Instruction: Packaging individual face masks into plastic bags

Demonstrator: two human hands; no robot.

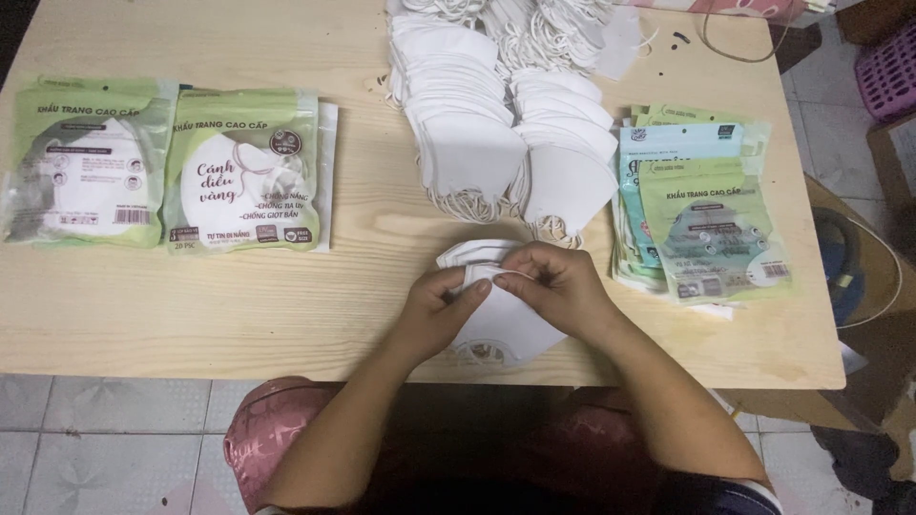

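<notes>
Mask stack [501,319]: small pile of white folded face masks, flat on the wooden table [286,305] at its near edge, directly in front of the person; both hands on it.
Left hand [441,307]: on the left side of the mask stack, thumb and fingers pressed together, pinching the top edge of the pile.
Right hand [563,286]: on the right side of the mask stack, fingertips closed on the same top edge, nearly touching the left hand's fingertips.
Loose masks [510,143]: two overlapping rows of white masks with ear loops, just beyond the mask stack, running to the far table edge; nearest ones almost touch it.
Empty pouches [706,224]: fanned heap of flat green and blue printed bags, right of the mask stack, near but apart.
Filled packs [243,172]: green sealed pack with white masks inside, well left of the mask stack; second green pack [86,162] just beside it, further left.
Cord [735,43]: thin dark loop at the far right table corner, well apart from the mask stack.
Floor [105,439]: pale tiles below the near table edge.
</notes>
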